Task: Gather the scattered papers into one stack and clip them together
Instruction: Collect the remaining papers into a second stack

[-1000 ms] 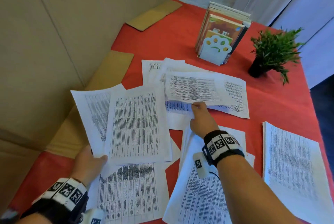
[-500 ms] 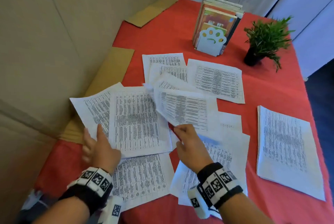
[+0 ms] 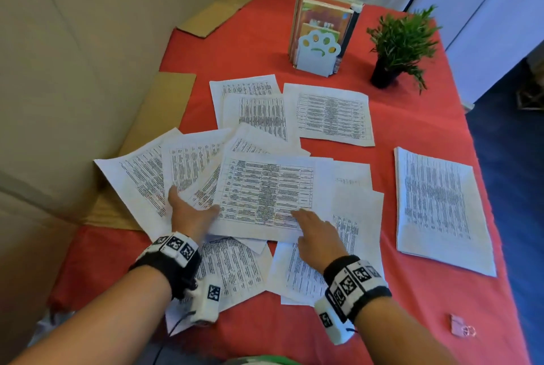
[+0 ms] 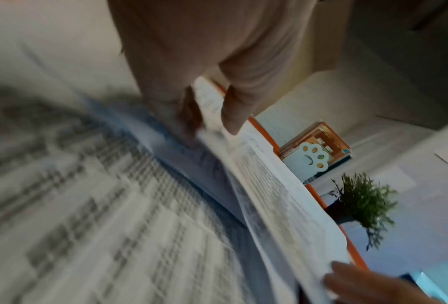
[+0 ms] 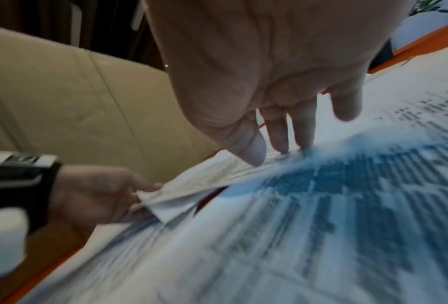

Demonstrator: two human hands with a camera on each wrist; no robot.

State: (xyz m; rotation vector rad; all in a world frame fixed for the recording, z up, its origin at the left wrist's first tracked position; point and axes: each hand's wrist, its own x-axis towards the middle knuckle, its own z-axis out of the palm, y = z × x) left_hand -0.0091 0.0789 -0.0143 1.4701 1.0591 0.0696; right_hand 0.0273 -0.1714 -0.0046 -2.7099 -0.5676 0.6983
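Observation:
Printed sheets lie scattered on the red tablecloth (image 3: 412,135). My left hand (image 3: 194,201) pinches the near-left edge of a fanned pile of sheets (image 3: 182,164); the left wrist view shows the thumb above and fingers below that edge (image 4: 209,125). A table-printed top sheet (image 3: 265,194) lies across the pile. My right hand (image 3: 303,214) rests on its near-right corner, its straight fingertips (image 5: 282,144) touching the paper. More sheets lie at the back (image 3: 332,114), near the front (image 3: 232,270) and as a separate stack (image 3: 441,208) to the right. A pink binder clip (image 3: 462,326) sits near the front right.
A paw-shaped bookend with books (image 3: 318,52) and a small potted plant (image 3: 397,44) stand at the back. A cardboard wall (image 3: 73,85) borders the table's left side, with cardboard flaps (image 3: 217,11) lying along it. The table drops off at the right edge.
My right hand pulled a sheet from the back pile toward me and laid it on the fanned pile. My left hand shifted right along the pile's near edge and now pinches it.

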